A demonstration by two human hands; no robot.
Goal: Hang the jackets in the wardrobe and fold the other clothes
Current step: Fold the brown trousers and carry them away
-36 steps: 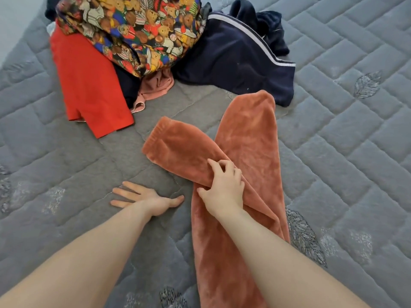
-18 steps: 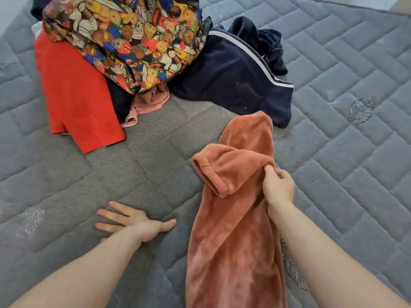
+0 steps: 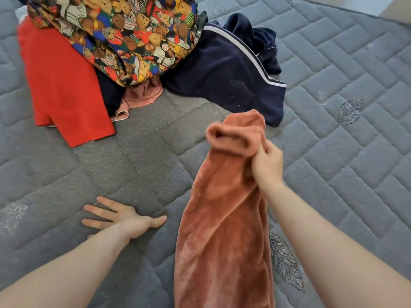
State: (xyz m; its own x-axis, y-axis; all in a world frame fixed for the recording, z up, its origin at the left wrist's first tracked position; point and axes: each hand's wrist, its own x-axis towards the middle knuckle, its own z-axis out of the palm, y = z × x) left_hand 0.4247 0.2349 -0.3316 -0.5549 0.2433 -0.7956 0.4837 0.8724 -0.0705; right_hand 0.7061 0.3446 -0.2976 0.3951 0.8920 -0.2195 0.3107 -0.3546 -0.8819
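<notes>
1. Rust fleece garment (image 3: 222, 218) lying lengthwise on the grey quilted mattress (image 3: 333, 130), just short of the clothes pile (image 3: 115, 41).
2. Right hand (image 3: 266, 163) pinching its cuffed end, now lifted over from the left a second ago (mid-fold, seemingly).
3. Left hand (image 3: 124, 216) flat, fingers spread, holding nothing, unmoved.
4. Pile untouched.

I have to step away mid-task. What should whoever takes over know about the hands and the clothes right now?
Right hand grips the rust fleece garment near its open cuff, lifting it off the grey quilt.
Left hand rests flat on the quilt.
Unsorted pile beyond: bear-print garment on top, red garment, navy striped garment, pink piece.
Done: nothing folded or hung in view.
Left: fold the fleece, sort the pile. No wardrobe in view.
</notes>
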